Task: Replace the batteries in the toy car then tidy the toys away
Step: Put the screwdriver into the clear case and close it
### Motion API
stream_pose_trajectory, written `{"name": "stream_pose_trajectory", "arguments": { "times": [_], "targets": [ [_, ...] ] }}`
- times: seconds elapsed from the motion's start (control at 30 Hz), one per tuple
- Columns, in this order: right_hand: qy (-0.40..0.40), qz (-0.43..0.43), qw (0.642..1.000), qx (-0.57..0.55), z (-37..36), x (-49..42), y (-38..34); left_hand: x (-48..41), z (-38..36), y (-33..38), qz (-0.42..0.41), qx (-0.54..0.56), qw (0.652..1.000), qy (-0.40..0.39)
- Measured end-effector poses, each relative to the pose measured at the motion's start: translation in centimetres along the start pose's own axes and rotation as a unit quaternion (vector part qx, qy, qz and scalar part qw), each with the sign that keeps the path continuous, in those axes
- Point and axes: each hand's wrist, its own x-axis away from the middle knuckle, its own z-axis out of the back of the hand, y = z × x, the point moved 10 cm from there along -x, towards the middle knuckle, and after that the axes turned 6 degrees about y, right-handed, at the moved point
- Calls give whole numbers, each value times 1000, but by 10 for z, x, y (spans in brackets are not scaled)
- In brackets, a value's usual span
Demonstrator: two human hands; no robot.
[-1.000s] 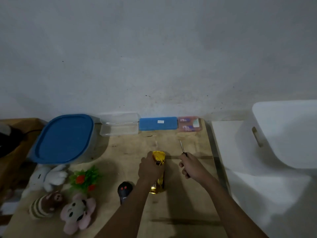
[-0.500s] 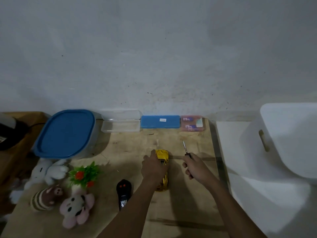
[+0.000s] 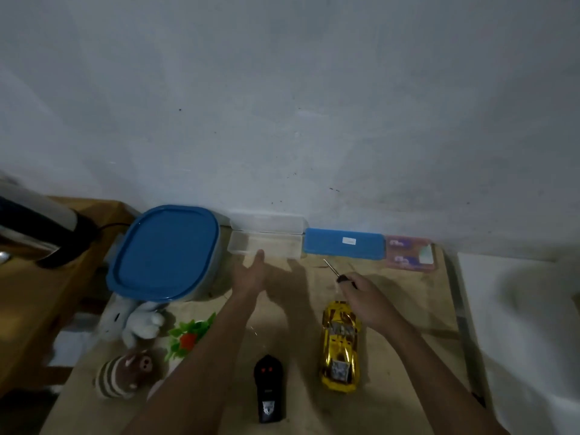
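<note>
The gold toy car (image 3: pixel 340 346) lies on the wooden table (image 3: pixel 408 302), nose pointing away from me. My right hand (image 3: pixel 367 301) hovers just beyond its front and grips a small screwdriver (image 3: pixel 337 273) whose shaft points toward the wall. My left hand (image 3: pixel 251 271) is stretched out with straight fingers toward an open clear plastic box (image 3: pixel 265 243) by the wall and holds nothing. A black remote control (image 3: pixel 270 389) lies near the table's front, left of the car.
A blue-lidded container (image 3: pixel 166 254) stands at the back left. A blue case (image 3: pixel 343 248) and a pink battery pack (image 3: pixel 411 257) lie along the wall. Plush toys (image 3: pixel 131 321) and a green plastic plant (image 3: pixel 188 335) lie left. A white bin (image 3: pixel 533 309) is right.
My left hand has let go of the toy car and reached forward to the clear box. The car now lies free on the table. The camera view has shifted.
</note>
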Motion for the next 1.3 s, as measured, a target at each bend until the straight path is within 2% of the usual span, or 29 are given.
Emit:
{"name": "stream_pose_trajectory", "arguments": {
  "times": [0.2, 0.43, 0.53, 0.6, 0.73, 0.83, 0.9, 1.07, 1.2, 1.3],
  "targets": [
    [-12, 62, 986, 152, -58, -63, -53, -66, 14, 8, 40, -21, 998, 33],
    [24, 149, 936, 319, -120, -116, -101, -81, 15, 12, 28, -24, 999, 14],
    [27, 170, 918, 357, -136, -125, -108, -81, 14, 12, 22, -37, 999, 3],
    [62, 195, 913, 353, -136, -122, -116, -83, 15, 10, 31, -39, 999, -3],
    [221, 285, 873, 329, -115, -97, -144, -84, 14, 6, 54, -30, 998, -22],
    [246, 289, 855, 354, -111, -94, -153, -87, 10, -8, 110, 21, 993, -33],
    [238, 265, 853, 382, -115, -99, -151, -85, 7, -14, 144, 76, 986, -40],
    [221, 249, 855, 398, -115, -101, -153, -80, 1, -10, 153, 137, 977, -62],
    [151, 216, 882, 392, -131, -99, -119, -79, -1, -10, 147, 129, 978, -77],
    [141, 199, 889, 388, -135, -94, -102, -82, 4, -13, 139, 86, 985, -63]
  ]
}}
